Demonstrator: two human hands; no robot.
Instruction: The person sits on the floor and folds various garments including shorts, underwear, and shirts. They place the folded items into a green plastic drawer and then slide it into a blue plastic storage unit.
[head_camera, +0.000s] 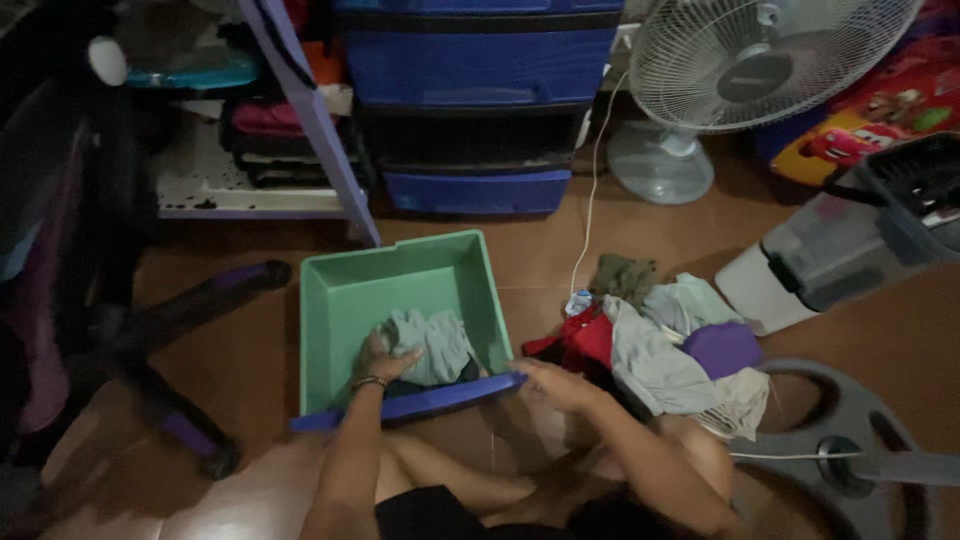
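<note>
Right then, your left hand (385, 358) pressed flat, fingers spread, on the grey shirt (432, 345) inside the green drawer (335, 300); your right hand (545, 380) gripped its blue front edge (410, 405).

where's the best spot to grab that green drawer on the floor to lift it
Probably the blue front panel of the green drawer, from the near side: it spans the full width and faces the person, whose right hand already touches its end. The left hand presses clothes inside.

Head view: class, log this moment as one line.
left hand: pressing grey garment in green drawer | right hand: at drawer's blue front | clothes pile: floor
</note>
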